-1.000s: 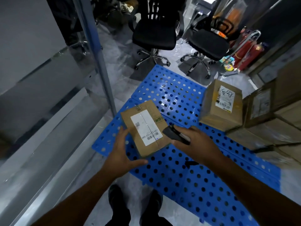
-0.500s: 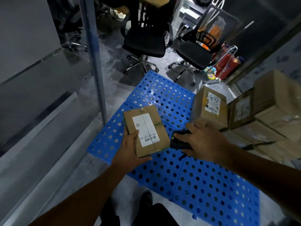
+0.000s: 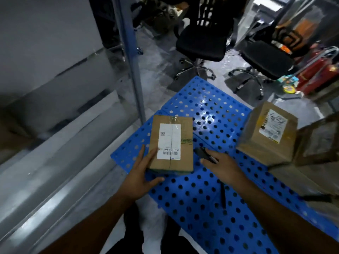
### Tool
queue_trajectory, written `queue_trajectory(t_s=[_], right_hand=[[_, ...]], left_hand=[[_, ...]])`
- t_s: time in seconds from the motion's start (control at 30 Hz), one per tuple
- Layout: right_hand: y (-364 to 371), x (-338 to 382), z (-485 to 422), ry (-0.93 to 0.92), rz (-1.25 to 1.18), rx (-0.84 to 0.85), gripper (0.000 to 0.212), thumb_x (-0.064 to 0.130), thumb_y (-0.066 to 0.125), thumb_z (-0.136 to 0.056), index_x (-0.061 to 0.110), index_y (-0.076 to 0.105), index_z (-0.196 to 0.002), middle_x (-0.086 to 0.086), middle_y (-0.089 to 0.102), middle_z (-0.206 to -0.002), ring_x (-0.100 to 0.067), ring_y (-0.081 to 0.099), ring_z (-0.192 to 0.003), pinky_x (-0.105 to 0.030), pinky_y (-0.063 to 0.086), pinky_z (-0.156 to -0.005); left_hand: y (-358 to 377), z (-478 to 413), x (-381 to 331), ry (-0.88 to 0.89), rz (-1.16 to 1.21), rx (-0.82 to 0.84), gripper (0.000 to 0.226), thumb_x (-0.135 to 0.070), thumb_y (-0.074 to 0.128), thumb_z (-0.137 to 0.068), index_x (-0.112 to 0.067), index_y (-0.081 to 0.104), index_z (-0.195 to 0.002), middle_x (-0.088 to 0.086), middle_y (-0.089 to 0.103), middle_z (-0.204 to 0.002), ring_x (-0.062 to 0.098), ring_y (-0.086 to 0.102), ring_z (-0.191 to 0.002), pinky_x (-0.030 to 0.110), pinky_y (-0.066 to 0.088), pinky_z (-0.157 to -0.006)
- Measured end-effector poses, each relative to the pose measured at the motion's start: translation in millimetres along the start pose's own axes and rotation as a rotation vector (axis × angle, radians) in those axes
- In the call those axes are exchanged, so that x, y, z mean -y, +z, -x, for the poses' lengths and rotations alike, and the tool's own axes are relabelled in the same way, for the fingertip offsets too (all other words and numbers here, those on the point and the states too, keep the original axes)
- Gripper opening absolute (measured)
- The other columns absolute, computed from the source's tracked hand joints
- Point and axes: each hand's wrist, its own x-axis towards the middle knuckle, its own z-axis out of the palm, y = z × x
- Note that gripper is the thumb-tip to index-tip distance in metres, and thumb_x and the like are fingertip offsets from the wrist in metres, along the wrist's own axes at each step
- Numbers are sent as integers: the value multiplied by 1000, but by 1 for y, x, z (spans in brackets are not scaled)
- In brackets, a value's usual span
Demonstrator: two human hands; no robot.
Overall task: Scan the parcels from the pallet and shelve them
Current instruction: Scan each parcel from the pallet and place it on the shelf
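Parcels first: the flat brown cardboard parcel with a white barcode label (image 3: 171, 143) sits in your left hand (image 3: 140, 177), label up, held above the left edge of the perforated blue plastic pallet (image 3: 211, 204). Your thumb lies along its left side and your fingers curl under its near end. Your right hand (image 3: 224, 166) is closed around a small black handheld scanner (image 3: 202, 154), whose nose sits just beside the parcel's right edge. A second, bulkier brown cardboard box with a white label (image 3: 267, 136) stands on the pallet's right side, touching a blurred stack of cartons (image 3: 319, 142). Two black office chairs (image 3: 201, 43) stand on the floor beyond the far edge.
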Motion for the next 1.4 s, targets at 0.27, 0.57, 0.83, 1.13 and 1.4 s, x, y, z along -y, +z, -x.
queue_trajectory(t_s=[0.27, 0.57, 0.83, 1.13, 1.4], right_hand=[[26, 62, -28, -192, -237, 184, 61, 62, 59, -87, 42, 49, -144, 22, 59, -102, -5, 62, -94, -33, 55, -87], [67, 268, -45, -484, -245, 307, 36, 49, 57, -97, 51, 56, -132, 2, 65, -85, -24, 63, -70, -37, 51, -56], [131, 356, -82, -428, -258, 415, 43, 48, 60, -95, 38, 57, -137, -5, 68, -94, -26, 66, -81, -39, 54, -66], [160, 361, -118, -367, -238, 391, 32, 50, 66, -91, 48, 61, -123, 13, 60, -62, -1, 55, -55, -19, 41, -53], [86, 257, -80, -297, -293, 94, 35, 49, 68, -90, 69, 52, -114, 53, 56, -93, 24, 57, -85, -2, 44, -68]], left_hand=[[-29, 19, -33, -143, 28, -446, 109, -72, 83, -57, -46, 30, -149, -13, 38, -152, -1, 40, -137, 18, 40, -110], [-165, 47, -46, -188, -198, -985, 98, -50, 89, -67, -35, 34, -148, 1, 34, -151, -6, 38, -124, 5, 39, -99], [-235, 24, 17, -381, -566, -1028, 93, -66, 75, -76, -24, 41, -151, 10, 29, -160, 34, 29, -143, 56, 40, -109], [-272, -14, 48, -556, -790, -793, 73, -56, 45, -99, -12, 37, -157, 11, 33, -164, 35, 15, -156, 46, -23, -121], [-207, -73, -13, -67, -561, -752, 51, -3, 70, -87, -3, 58, -136, 20, 52, -148, 46, 36, -145, 63, 17, -122]])
